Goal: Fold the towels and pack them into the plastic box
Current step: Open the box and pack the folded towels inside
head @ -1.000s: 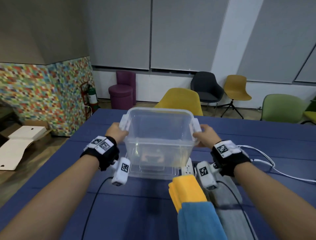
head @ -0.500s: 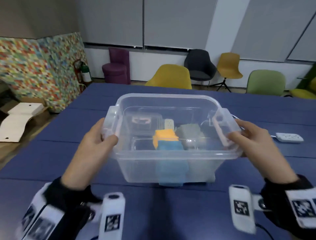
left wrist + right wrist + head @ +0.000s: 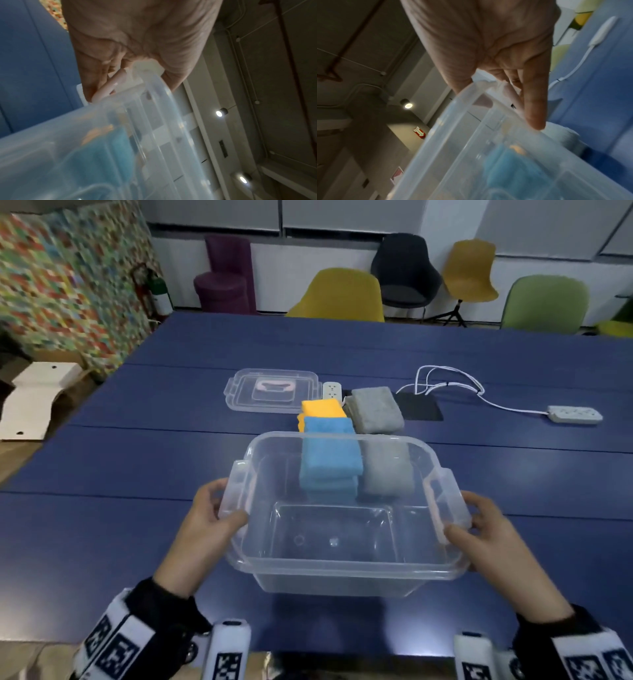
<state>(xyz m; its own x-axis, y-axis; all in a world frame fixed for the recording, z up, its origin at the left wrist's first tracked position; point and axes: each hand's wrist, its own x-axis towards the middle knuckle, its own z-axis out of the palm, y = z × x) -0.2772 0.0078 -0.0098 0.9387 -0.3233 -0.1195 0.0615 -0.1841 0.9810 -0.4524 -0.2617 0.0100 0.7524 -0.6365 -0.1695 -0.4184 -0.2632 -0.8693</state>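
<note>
Fingers [image 3: 219, 501] of the left hand [image 3: 209, 529] curl round the left latch handle of the clear plastic box [image 3: 346, 568], thumb over the rim and the rest underneath, and the right hand [image 3: 493, 539] holds the opposite handle the same way, its thumb laid on the rim and one finger stretched along the side wall in the right wrist view. Both forearms reach forward side by side, palms turned inward, wrists low near the tabletop [image 3: 120, 474] edge. The box is empty and sits close to the person, its base at or just above the tabletop; I cannot tell whether it is fully set down. Beyond its far wall lie the folded towels: a blue towel [image 3: 329, 422] on top of a yellow towel [image 3: 323, 407], with a grey towel [image 3: 375, 409] just beside them to the right. The box lid [image 3: 270, 388] lies further back, well apart from the box, next to a white power strip [image 3: 332, 390]. The step in hand looks like placing the box ready for packing, folding seemingly done. Next the hands need to let go of the handles, reach over the far rim and lift a folded towel flat, keeping its folds together while lowering it inside.
</note>
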